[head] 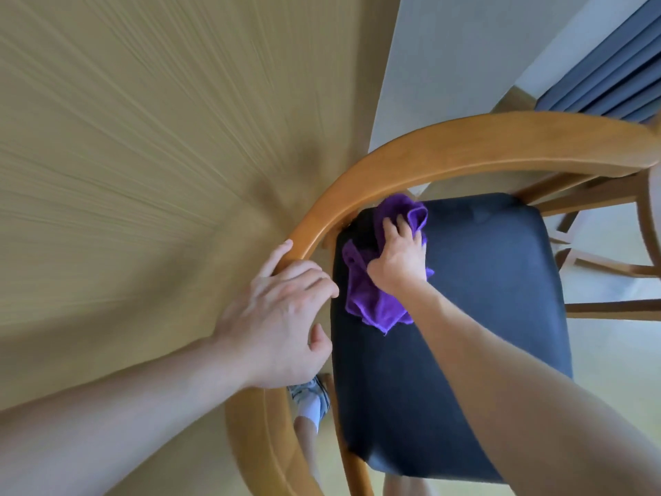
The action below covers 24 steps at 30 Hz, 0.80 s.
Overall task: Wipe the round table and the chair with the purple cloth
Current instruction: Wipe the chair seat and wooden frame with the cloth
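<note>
The chair has a dark padded seat (465,316) and a curved wooden rail (447,145) that wraps round its back and left side. The purple cloth (372,302) lies bunched on the far left part of the seat. My right hand (400,259) presses down on the cloth, with its fingertips dug into the folds. My left hand (279,316) grips the wooden rail at the chair's left side, fingers curled over the top. I do not see the round table here.
Tan flooring (125,173), streaked with motion blur, fills the left. A white wall (465,48) and blue-grey curtain (608,77) lie beyond the chair. Wooden legs and rungs (608,306) show at the right. My foot in a sock and shoe (311,399) stands beside the seat.
</note>
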Motion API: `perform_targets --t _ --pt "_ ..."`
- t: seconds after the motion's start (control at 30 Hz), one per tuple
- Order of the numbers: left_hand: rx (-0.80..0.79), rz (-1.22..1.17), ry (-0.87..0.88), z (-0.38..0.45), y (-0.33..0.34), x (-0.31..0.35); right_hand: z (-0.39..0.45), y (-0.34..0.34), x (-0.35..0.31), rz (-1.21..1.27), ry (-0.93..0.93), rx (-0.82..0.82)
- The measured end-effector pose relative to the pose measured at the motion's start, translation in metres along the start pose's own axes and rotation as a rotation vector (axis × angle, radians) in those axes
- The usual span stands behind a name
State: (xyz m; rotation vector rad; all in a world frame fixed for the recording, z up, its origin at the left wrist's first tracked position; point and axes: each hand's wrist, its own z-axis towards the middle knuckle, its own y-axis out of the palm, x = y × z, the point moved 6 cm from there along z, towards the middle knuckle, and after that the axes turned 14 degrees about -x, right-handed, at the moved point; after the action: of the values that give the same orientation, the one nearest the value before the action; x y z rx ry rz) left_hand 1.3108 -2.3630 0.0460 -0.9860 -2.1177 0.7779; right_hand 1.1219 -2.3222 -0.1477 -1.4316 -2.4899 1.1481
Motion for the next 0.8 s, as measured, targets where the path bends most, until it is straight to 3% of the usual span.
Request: perform_targets --t 0.1,0.17,0.23,0.37,0.43,0.5,0.6,0.7,0.8 --pt "0.020 -0.012 0.034 0.001 -0.001 0.000 -0.051 0.058 -0.001 -0.158 -0.150 -0.044" --pt "-0.009 -0.014 0.036 0.000 -0.001 0.000 -0.077 0.077 0.003 -0.102 -0.210 -0.192" --pt "-0.035 -0.012 0.037 0.000 -0.002 0.001 -0.081 0.068 0.011 0.078 -0.130 -0.241" --pt "-0.049 -0.029 0.026 0.002 -0.002 -0.001 -0.049 -0.012 0.004 0.514 -0.029 0.231" --pt "-0.049 -0.028 0.032 0.003 0.000 -0.002 -0.027 -0.044 -0.005 0.591 -0.017 0.369" --pt "-0.024 -0.018 0.041 0.006 0.000 -0.003 -0.004 -0.050 -0.020 0.499 -0.031 0.287" --pt "-0.005 0.007 0.058 0.004 0.003 -0.002 0.005 -0.005 -0.047 0.083 -0.058 0.022" --pt "-0.042 0.076 0.109 0.009 0.001 -0.002 -0.013 0.029 -0.053 -0.194 -0.137 0.051" --pt "-0.147 0.092 0.204 0.038 -0.013 -0.009 -0.045 0.051 -0.044 -0.304 -0.319 -0.028"
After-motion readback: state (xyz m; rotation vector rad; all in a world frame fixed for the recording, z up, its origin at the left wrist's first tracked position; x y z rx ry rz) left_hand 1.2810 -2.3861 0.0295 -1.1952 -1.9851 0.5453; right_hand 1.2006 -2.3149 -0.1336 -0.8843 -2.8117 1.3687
